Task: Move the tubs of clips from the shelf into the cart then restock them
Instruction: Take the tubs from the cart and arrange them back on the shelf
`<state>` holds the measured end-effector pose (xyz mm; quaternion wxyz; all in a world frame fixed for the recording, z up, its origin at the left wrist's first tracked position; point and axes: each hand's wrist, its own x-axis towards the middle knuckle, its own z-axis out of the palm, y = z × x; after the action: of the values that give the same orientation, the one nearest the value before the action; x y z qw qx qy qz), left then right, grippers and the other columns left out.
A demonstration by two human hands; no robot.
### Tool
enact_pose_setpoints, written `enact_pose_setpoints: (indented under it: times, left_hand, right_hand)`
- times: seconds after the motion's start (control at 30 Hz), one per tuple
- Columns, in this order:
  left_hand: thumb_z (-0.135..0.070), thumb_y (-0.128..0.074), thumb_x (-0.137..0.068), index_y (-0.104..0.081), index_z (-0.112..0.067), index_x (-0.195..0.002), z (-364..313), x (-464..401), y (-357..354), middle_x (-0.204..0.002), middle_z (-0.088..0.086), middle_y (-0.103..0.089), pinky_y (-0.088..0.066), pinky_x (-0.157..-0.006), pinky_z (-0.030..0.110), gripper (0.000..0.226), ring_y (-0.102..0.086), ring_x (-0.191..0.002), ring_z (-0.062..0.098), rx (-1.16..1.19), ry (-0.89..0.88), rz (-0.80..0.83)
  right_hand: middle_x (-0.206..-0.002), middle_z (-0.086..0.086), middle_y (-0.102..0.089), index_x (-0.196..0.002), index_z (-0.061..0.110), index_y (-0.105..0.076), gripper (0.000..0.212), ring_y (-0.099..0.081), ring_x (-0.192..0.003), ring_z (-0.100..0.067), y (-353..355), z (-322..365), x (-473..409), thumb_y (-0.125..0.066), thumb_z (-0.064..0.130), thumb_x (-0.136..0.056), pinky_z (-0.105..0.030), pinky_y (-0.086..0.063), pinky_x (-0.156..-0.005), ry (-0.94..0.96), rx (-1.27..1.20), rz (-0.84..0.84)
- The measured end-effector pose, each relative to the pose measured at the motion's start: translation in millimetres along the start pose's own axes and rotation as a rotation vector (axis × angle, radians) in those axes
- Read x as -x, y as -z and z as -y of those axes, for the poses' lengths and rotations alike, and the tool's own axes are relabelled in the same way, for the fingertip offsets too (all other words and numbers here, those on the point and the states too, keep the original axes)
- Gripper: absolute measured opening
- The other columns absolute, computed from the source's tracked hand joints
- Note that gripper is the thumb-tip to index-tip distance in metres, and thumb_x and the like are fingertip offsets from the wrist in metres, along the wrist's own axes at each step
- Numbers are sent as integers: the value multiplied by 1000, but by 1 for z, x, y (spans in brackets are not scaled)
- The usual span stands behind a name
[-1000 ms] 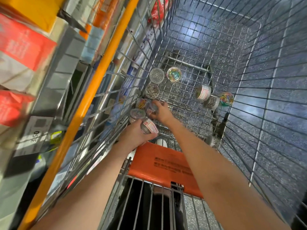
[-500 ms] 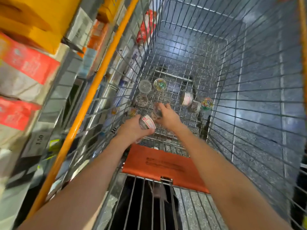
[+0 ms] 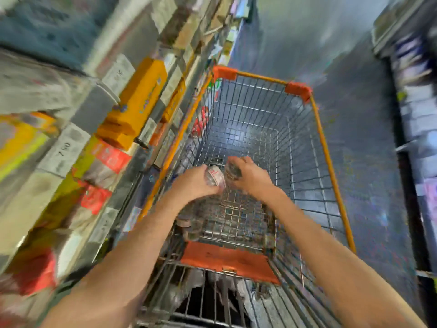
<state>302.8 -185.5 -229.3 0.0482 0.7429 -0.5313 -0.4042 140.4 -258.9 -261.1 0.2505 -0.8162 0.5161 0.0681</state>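
Hands over cart, one tub in each.
Left hand [image 3: 192, 183] grips a clear tub with a red-marked label [image 3: 214, 177]; right hand [image 3: 251, 177] grips a second tub [image 3: 233, 171]. Tubs held side by side above the cart [image 3: 331, 171] basket. Shelf [image 3: 99, 107] runs along left, blurred.

Yellow boxes [image 3: 139, 100] and red packs [image 3: 111, 157] at left, blurred; dark speckled floor [image 3: 369, 143] at right.
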Motion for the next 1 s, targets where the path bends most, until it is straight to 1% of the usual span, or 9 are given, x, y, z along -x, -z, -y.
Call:
enact_pose_setpoints:
  times: [0.1,0.23,0.33,0.4,0.53,0.67,0.8,0.9,1.0]
  left_hand:
    - [-46,-73,-74,-47,-9,-128,-22,23,34,-126,8,-56,-41,-81,29,70,-54,-111,23,-51,-42,-75]
    - [-51,-73,-72,-38,-13,-139,-35,57,76,-136,6,-50,-37,-78,23,84,-53,-109,17,-94,-83,-126]
    - [-54,-73,-71,-29,-15,-145,-43,90,104,-147,4,-38,-36,-96,25,94,-43,-129,20,-126,-73,-172]
    - [-53,-73,-71,-24,-12,-147,-48,113,118,-150,5,-35,-33,-103,26,99,-38,-133,21,-143,-79,-189]
    - [-49,-75,-71,-30,-11,-145,-55,158,131,-146,4,-40,-32,-99,22,94,-41,-130,20,-97,-87,-249]
    - [-55,-73,-69,-24,-11,-147,-61,201,129,-151,5,-32,-29,-111,31,102,-35,-135,21,-92,-65,-338]
    - [-52,-76,-68,-33,-14,-143,-61,254,118,-143,4,-43,-35,-106,32,94,-45,-126,20,-42,-49,-469]
    - [-52,-77,-66,-38,-17,-139,-57,299,107,-137,1,-48,-39,-102,32,90,-49,-120,19,-24,-14,-562]
    - [-53,-76,-66,-40,-20,-137,-50,344,100,-132,2,-53,-40,-92,27,86,-53,-116,21,-50,74,-650]
  right_hand:
    - [-136,-2,-39,-141,34,-30,69,-52,-117,-26,42,16,18,-67,38,-82,-42,-48,-84,46,26,-47]
    - [-142,-1,-36,-144,32,-28,73,-47,-123,-23,95,38,47,-67,35,-82,-37,-45,-84,132,58,-84]
    - [-142,-2,-36,-144,32,-28,77,-47,-123,-24,128,57,68,-69,39,-80,-38,-44,-86,174,105,-122]
    - [-143,-2,-35,-143,34,-27,78,-49,-122,-25,145,68,81,-70,41,-79,-40,-45,-87,210,137,-132]
    - [-138,-1,-39,-143,32,-29,76,-54,-113,-23,176,89,110,-69,38,-78,-36,-46,-80,356,164,-117]
    - [-137,0,-41,-142,34,-30,75,-50,-117,-21,193,107,142,-70,39,-78,-32,-42,-79,498,188,-120]
    - [-136,0,-44,-142,35,-26,80,-48,-120,-20,196,126,177,-71,40,-76,-43,-47,-91,636,217,-137]
    - [-137,3,-47,-140,35,-28,78,-50,-120,-18,196,144,201,-72,40,-75,-41,-48,-90,745,228,-154]
    - [-138,7,-46,-138,36,-31,76,-50,-120,-15,193,165,225,-73,42,-75,-35,-48,-82,855,235,-158]
